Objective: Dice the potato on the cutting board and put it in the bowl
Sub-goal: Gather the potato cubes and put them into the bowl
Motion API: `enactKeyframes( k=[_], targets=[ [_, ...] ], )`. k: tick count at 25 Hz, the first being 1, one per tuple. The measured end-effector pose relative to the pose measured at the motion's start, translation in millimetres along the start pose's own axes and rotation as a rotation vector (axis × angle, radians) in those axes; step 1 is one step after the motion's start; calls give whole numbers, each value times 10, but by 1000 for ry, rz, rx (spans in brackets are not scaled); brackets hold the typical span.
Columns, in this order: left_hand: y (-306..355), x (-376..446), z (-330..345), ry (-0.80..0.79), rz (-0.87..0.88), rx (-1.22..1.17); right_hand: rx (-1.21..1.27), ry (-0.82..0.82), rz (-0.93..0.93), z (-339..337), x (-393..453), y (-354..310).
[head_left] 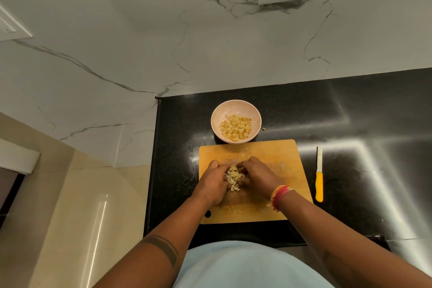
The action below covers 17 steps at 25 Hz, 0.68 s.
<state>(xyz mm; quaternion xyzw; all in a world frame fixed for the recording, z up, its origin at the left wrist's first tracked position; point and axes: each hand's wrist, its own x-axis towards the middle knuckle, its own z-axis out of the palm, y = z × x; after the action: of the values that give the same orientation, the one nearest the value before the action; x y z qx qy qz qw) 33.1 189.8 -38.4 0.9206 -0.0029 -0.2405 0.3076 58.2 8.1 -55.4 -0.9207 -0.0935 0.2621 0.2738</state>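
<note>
Diced potato [234, 177], light, loose and prone to spill, is cupped between left hand [213, 182] and right hand [258, 174] on the cutting board [280, 159], below the bowl [236, 110]

I see a black, glossy speckled table [350, 124] set against a marble wall. Directly on it: wooden cutting board [275, 154] near the front edge, pale bowl [233, 106] touching the board's far edge, yellow-handled knife [319, 177] just right of the board, one small scrap [263, 128] beside the bowl.
</note>
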Motion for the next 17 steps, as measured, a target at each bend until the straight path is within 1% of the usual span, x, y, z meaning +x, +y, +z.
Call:
enactKeyframes(
  k=[2,5,7,8,13,15,17],
  targets=[
    [-42,-51,27,0,6,-24,-15,3,-4,-31,-59,33],
    [-86,-103,61,-47,31,41,-207,-76,-117,-89,-88,38],
    [-68,-71,73,-38,46,112,-323,-95,-198,-62,-49,-27],
    [-57,-47,74,-21,41,113,-343,-90,-215,-50,-18,-59],
    [-43,20,84,81,-38,-19,-255,-28,-190,16,68,-111],
    [-33,38,91,84,-53,-61,-176,-21,-160,41,63,-107],
    [-43,64,38,55,-55,-107,-140,-40,-157,21,40,-91]
  ],
)
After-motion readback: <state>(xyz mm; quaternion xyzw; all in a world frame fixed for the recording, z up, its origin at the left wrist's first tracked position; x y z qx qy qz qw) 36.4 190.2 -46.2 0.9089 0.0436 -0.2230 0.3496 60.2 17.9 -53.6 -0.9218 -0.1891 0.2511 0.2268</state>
